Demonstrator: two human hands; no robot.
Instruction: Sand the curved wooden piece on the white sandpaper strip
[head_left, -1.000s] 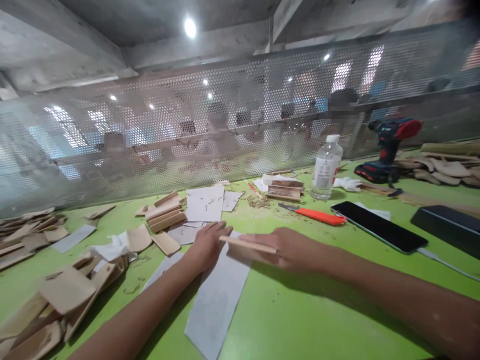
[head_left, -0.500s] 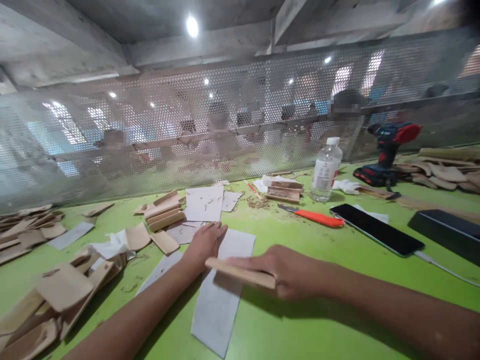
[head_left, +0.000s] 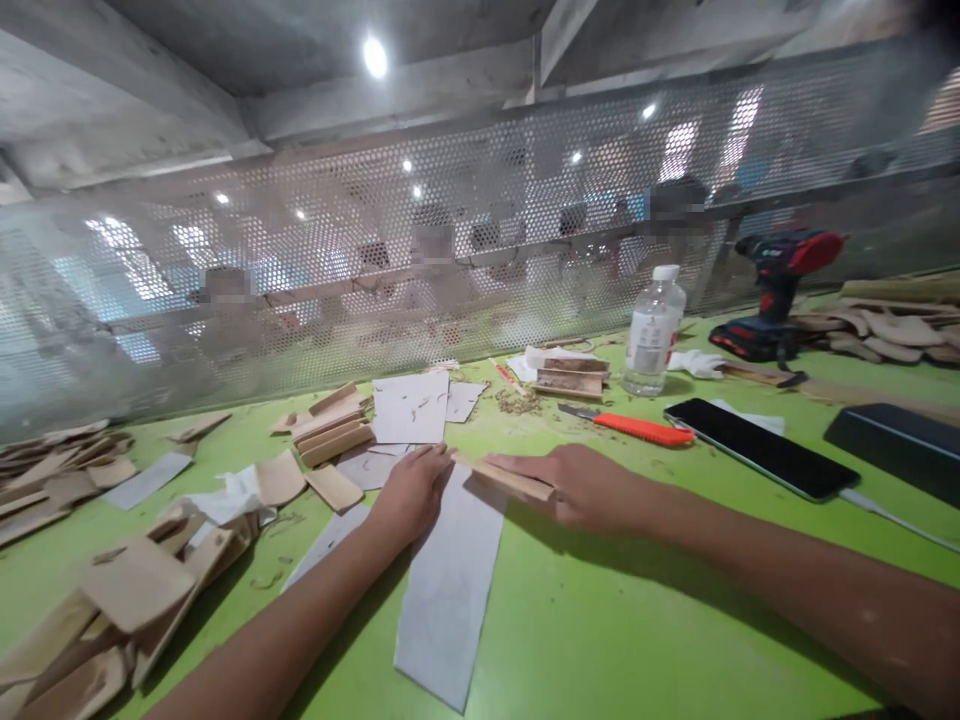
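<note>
My left hand (head_left: pixel 409 492) lies flat on the far end of a long grey sheet of sandpaper (head_left: pixel 450 590) spread on the green table (head_left: pixel 637 620), pinning it down. Held on edge in my right hand (head_left: pixel 581 485) is a thin tan wooden piece (head_left: pixel 504 478). Its lower side rests on the far end of the sandpaper, just right of my left hand's fingertips.
Piles of wooden pieces (head_left: pixel 112 600) lie at the left, a small stack (head_left: pixel 330 425) and paper sheets (head_left: pixel 411 407) beyond my hands. An orange utility knife (head_left: pixel 634 428), a clear bottle (head_left: pixel 652 335), a phone (head_left: pixel 761 462), a dark case (head_left: pixel 896 440) and a cordless drill (head_left: pixel 780 295) are at the right. A perforated metal screen (head_left: pixel 480 240) bounds the table's back.
My right hand drew the wooden piece toward me along the sandpaper, then pushed it back to the sheet's far end. My left hand stayed pressed on the sheet.
</note>
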